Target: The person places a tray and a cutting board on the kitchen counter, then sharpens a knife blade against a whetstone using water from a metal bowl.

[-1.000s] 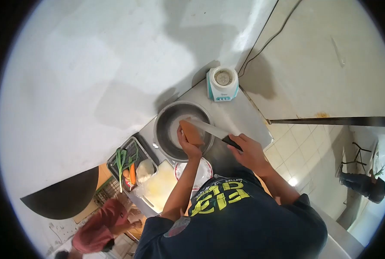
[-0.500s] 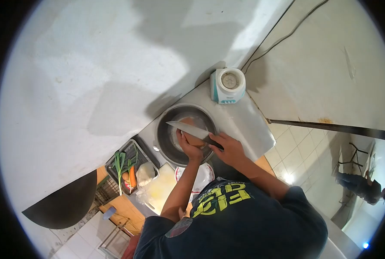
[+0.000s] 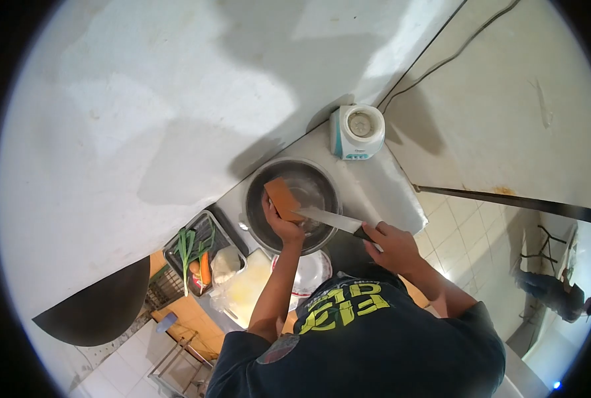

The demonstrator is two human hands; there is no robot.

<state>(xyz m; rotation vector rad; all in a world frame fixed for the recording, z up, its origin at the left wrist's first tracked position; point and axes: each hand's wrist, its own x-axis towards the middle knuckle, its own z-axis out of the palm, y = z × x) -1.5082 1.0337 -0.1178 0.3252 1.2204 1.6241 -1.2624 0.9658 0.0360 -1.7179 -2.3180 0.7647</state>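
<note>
Over a round metal basin (image 3: pixel 254 225), my left hand (image 3: pixel 283 225) holds a reddish-brown block (image 3: pixel 283 199) from its lower left side. My right hand (image 3: pixel 391 245) is closed round the black handle of a knife (image 3: pixel 332 217). The blade points left, its tip at the lower right edge of the block. Whether tip and block touch is too small to tell. Below the basin, a white plate with a red-patterned rim (image 3: pixel 313 272) is partly covered by my shirt.
A white and teal blender base (image 3: pixel 357 131) stands on the metal table (image 3: pixel 389 196) beyond the basin. Left are a tray (image 3: pixel 226 233) with green onion, carrot and a bag, and a lit cutting board (image 3: pixel 245 292). A person (image 3: pixel 554 292) is far right.
The knife first moved left across the block, then drew back right with my right hand. The block is now tilted up more in my left hand. The red-shirted person has left view at lower left.
</note>
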